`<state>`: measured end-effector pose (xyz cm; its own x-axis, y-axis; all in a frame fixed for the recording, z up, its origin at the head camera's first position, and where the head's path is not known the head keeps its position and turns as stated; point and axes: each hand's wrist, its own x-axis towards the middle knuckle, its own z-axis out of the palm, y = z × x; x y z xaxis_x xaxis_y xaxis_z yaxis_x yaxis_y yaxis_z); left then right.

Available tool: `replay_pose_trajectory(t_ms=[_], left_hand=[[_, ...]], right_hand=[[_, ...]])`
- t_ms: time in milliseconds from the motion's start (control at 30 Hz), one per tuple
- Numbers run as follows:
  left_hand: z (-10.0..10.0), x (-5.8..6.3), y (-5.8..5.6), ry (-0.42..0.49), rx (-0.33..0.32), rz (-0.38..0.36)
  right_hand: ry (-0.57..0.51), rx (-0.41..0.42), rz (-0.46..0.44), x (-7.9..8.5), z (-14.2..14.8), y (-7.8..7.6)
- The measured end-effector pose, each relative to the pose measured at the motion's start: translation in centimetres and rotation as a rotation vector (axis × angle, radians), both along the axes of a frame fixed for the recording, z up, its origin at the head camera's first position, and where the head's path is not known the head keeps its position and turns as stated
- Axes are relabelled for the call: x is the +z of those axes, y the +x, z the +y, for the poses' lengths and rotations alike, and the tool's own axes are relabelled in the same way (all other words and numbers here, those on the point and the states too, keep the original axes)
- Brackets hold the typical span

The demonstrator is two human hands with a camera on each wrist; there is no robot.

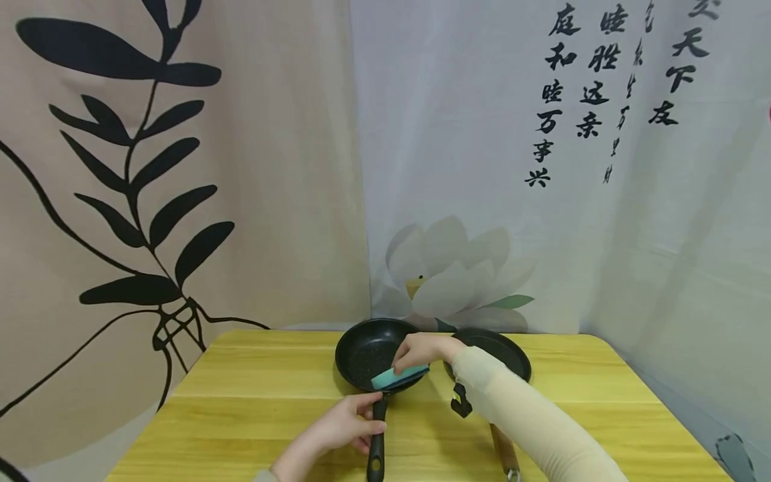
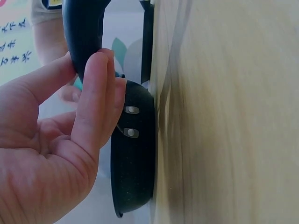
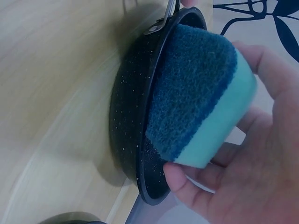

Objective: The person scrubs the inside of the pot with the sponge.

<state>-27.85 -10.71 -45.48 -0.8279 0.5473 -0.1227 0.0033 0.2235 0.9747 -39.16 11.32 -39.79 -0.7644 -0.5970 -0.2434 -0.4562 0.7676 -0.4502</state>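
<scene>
A black speckled frying pan (image 1: 361,355) sits on the wooden table with its handle toward the front. My left hand (image 1: 345,425) holds the black handle (image 1: 376,445) between thumb and fingers. In the left wrist view, the left hand (image 2: 70,135) pinches that handle (image 2: 83,32), and two rivets show on the pan's wall (image 2: 135,163). Above the pan's right side, my right hand (image 1: 421,349) grips a sponge (image 1: 397,378). The right wrist view shows the sponge (image 3: 201,93), turquoise with a dark blue scouring side, at the pan's rim, with right-hand fingers (image 3: 275,74) around it.
A second black pan (image 1: 496,348) with a wooden handle (image 1: 504,448) lies to the right, partly hidden by my right sleeve (image 1: 536,415). The yellow wooden table (image 1: 259,395) ends at a printed curtain (image 1: 289,167) behind the pans.
</scene>
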Motion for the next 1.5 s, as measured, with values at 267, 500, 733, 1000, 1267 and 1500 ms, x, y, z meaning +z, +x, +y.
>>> replay_pose_trajectory(t_ms=[267, 500, 733, 1000, 1267, 1500], left_hand=[[-0.1, 0.1, 0.2, 0.003, -0.006, -0.004], [-0.2, 0.3, 0.5, 0.012, -0.008, -0.005], [0.1, 0.3, 0.3, 0.01, -0.002, -0.008], [0.1, 0.2, 0.3, -0.002, 0.0, -0.008], [0.2, 0.3, 0.3, -0.006, -0.005, -0.003], [0.2, 0.5, 0.4, -0.006, -0.008, -0.008]], right_hand=[[-0.025, -0.01, -0.023, 0.3, -0.3, 0.5], [-0.027, -0.003, -0.018, 0.2, -0.4, 0.6], [-0.051, 0.003, -0.035, -0.1, -0.8, 0.3], [-0.09, 0.0, -0.052, -0.3, -1.5, 0.4], [-0.102, -0.044, -0.063, -0.5, -2.3, 0.4], [-0.132, -0.08, -0.078, -0.4, -2.8, 0.9]])
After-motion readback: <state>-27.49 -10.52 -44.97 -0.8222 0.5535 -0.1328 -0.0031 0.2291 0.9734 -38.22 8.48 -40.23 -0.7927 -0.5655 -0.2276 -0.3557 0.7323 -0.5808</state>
